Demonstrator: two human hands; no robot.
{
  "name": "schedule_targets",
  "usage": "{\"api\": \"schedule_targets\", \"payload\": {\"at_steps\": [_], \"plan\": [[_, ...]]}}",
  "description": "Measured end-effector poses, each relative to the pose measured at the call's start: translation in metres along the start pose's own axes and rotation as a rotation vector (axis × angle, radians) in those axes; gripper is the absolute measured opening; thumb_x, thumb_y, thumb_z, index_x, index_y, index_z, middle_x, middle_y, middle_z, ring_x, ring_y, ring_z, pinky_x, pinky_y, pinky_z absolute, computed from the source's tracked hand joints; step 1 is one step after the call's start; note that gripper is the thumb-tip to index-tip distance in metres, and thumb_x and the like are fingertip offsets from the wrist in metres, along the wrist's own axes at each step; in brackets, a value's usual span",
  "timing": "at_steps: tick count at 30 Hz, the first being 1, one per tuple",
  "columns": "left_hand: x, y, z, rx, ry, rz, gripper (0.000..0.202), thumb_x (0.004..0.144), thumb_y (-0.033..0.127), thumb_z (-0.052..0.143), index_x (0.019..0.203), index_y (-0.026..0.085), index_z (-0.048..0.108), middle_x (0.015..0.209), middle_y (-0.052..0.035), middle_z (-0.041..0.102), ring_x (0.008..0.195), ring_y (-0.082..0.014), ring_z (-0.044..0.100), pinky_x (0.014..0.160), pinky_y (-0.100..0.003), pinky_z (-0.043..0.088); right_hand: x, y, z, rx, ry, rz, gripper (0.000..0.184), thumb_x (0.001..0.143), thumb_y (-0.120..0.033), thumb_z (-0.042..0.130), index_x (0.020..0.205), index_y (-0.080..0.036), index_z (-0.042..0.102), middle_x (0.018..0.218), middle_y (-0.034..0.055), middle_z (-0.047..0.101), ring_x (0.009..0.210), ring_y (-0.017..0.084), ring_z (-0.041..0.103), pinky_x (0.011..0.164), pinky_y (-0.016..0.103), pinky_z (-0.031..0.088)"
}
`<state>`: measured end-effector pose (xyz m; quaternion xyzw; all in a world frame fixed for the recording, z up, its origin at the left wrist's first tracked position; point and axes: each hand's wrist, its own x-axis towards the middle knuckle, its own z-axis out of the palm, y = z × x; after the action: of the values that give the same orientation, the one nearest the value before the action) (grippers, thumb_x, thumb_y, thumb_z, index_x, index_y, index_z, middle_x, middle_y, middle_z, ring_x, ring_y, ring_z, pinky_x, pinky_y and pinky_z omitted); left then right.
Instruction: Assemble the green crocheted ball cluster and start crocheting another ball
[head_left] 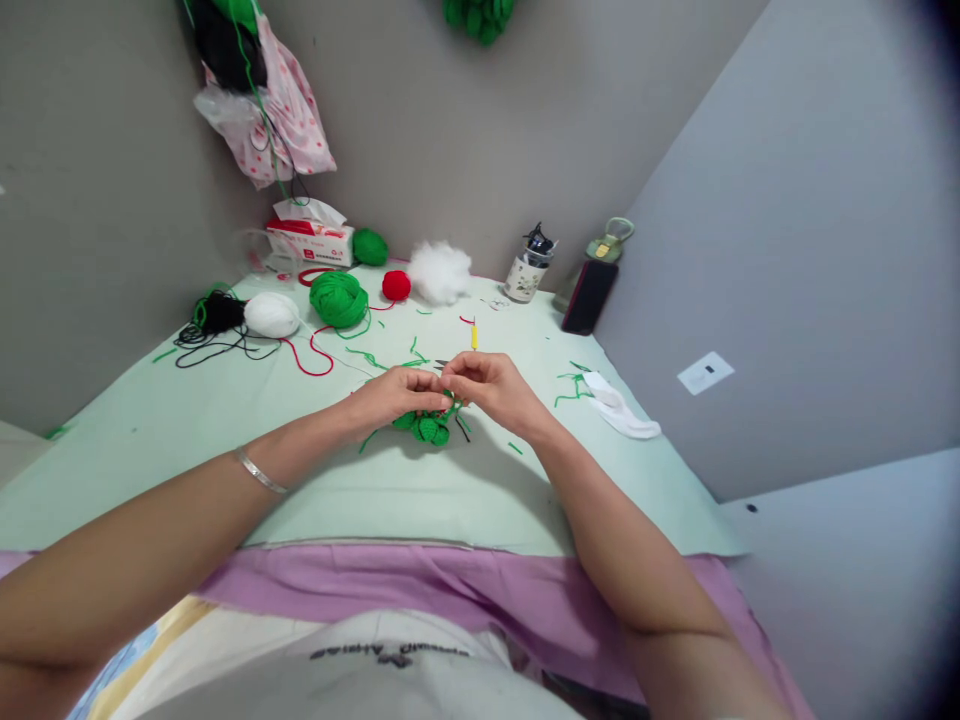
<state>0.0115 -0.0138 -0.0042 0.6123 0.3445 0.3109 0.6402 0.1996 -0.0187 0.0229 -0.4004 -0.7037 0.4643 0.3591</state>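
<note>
A green crocheted piece [430, 430] with loose yarn ends hangs just below my two hands, over the near middle of the table. My left hand [401, 394] is closed on its upper edge, thumb and fingers pressed together. Close against it, my right hand [484, 383] pinches at the top of the same piece; whether it grips the crochet itself or a strand is too small to make out. Dark pointed blades [442, 364] show just behind the fingers, their handles hidden. Beyond the hands lies a yellow-handled tool [474, 337] with a thin tip.
Green yarn [339, 299], red yarn [396, 286], white yarn [271, 315] and black yarn [219, 312] lie back left, near a tissue box [311, 243]. White stuffing [440, 273], a pen cup [528, 274] and a phone [590, 297] stand along the back. A white cloth piece [621, 408] lies right.
</note>
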Motion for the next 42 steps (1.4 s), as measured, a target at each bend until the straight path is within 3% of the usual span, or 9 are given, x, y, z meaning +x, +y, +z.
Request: {"api": "schedule_targets", "payload": {"at_steps": [5, 12, 19, 24, 27, 30, 34, 37, 42], "plan": [[0.001, -0.002, -0.002, 0.005, 0.017, -0.003, 0.024, 0.073, 0.039, 0.078, 0.072, 0.017, 0.069, 0.07, -0.0025, 0.064, 0.064, -0.0152, 0.055, 0.062, -0.029, 0.038, 0.0, 0.0, -0.006, 0.057, -0.067, 0.015, 0.022, 0.078, -0.037, 0.073, 0.079, -0.016, 0.066, 0.067, -0.0013, 0.063, 0.062, 0.011, 0.055, 0.061, 0.026, 0.045], [0.002, 0.004, -0.004, -0.029, 0.054, -0.018, 0.027, 0.073, 0.042, 0.079, 0.07, 0.019, 0.066, 0.064, 0.0, 0.058, 0.057, -0.0137, 0.049, 0.056, -0.027, 0.033, 0.009, 0.009, -0.009, 0.313, 0.219, 0.045, 0.03, 0.067, -0.041, 0.08, 0.073, -0.018, 0.063, 0.066, -0.0003, 0.064, 0.059, 0.011, 0.055, 0.054, 0.024, 0.044], [0.002, 0.001, -0.006, -0.025, 0.017, 0.0, 0.026, 0.073, 0.042, 0.079, 0.07, 0.019, 0.068, 0.066, -0.0008, 0.06, 0.059, -0.0136, 0.051, 0.056, -0.026, 0.034, 0.01, 0.011, 0.001, 0.385, 0.147, 0.072, 0.033, 0.072, -0.044, 0.079, 0.08, -0.018, 0.059, 0.072, 0.0001, 0.068, 0.057, 0.01, 0.058, 0.048, 0.021, 0.042], [0.0, 0.002, 0.0, 0.014, -0.088, -0.058, 0.028, 0.072, 0.043, 0.081, 0.068, 0.018, 0.068, 0.063, -0.0016, 0.06, 0.056, -0.0136, 0.05, 0.054, -0.027, 0.034, 0.021, 0.024, -0.026, 0.441, 0.451, 0.06, 0.035, 0.067, -0.043, 0.082, 0.071, -0.019, 0.057, 0.065, -0.0032, 0.06, 0.052, 0.006, 0.049, 0.049, 0.02, 0.041], [-0.001, 0.002, 0.0, -0.001, -0.094, -0.074, 0.029, 0.071, 0.043, 0.082, 0.069, 0.017, 0.069, 0.063, -0.0025, 0.061, 0.055, -0.0138, 0.051, 0.052, -0.027, 0.036, 0.026, 0.039, -0.052, 0.263, 0.496, 0.097, 0.03, 0.073, -0.043, 0.075, 0.077, -0.019, 0.059, 0.071, -0.0007, 0.063, 0.054, 0.008, 0.05, 0.051, 0.022, 0.043], [-0.001, 0.001, -0.005, -0.047, -0.085, -0.082, 0.028, 0.073, 0.043, 0.081, 0.072, 0.017, 0.071, 0.066, -0.0035, 0.063, 0.057, -0.0137, 0.053, 0.053, -0.026, 0.039, 0.026, 0.054, -0.072, -0.322, 0.548, 0.163, 0.017, 0.086, -0.034, 0.058, 0.084, -0.018, 0.063, 0.073, 0.0013, 0.064, 0.053, 0.011, 0.048, 0.056, 0.027, 0.042], [-0.001, 0.003, -0.009, -0.094, -0.038, -0.096, 0.026, 0.073, 0.042, 0.08, 0.076, 0.018, 0.072, 0.067, -0.0019, 0.061, 0.057, -0.013, 0.054, 0.053, -0.025, 0.039, 0.022, 0.067, -0.077, -0.57, 0.533, 0.187, 0.012, 0.081, -0.015, 0.061, 0.086, -0.016, 0.072, 0.092, 0.0095, 0.069, 0.08, 0.02, 0.06, 0.078, 0.034, 0.044], [-0.001, 0.006, -0.01, -0.106, -0.008, -0.091, 0.025, 0.073, 0.041, 0.08, 0.078, 0.017, 0.072, 0.067, -0.0003, 0.058, 0.057, -0.0115, 0.052, 0.054, -0.023, 0.039, 0.02, 0.066, -0.064, -0.762, 0.375, 0.132, 0.023, 0.089, -0.019, 0.058, 0.107, -0.018, 0.072, 0.114, 0.0122, 0.066, 0.093, 0.022, 0.061, 0.088, 0.036, 0.043], [0.0, 0.006, -0.01, -0.102, 0.022, -0.066, 0.025, 0.074, 0.04, 0.078, 0.076, 0.017, 0.07, 0.071, -0.0009, 0.057, 0.059, -0.0116, 0.051, 0.055, -0.023, 0.039, 0.019, 0.055, -0.036, -1.035, 0.029, 0.033, 0.024, 0.095, -0.022, 0.055, 0.114, -0.017, 0.068, 0.109, 0.0127, 0.066, 0.104, 0.025, 0.058, 0.088, 0.034, 0.042]]}}
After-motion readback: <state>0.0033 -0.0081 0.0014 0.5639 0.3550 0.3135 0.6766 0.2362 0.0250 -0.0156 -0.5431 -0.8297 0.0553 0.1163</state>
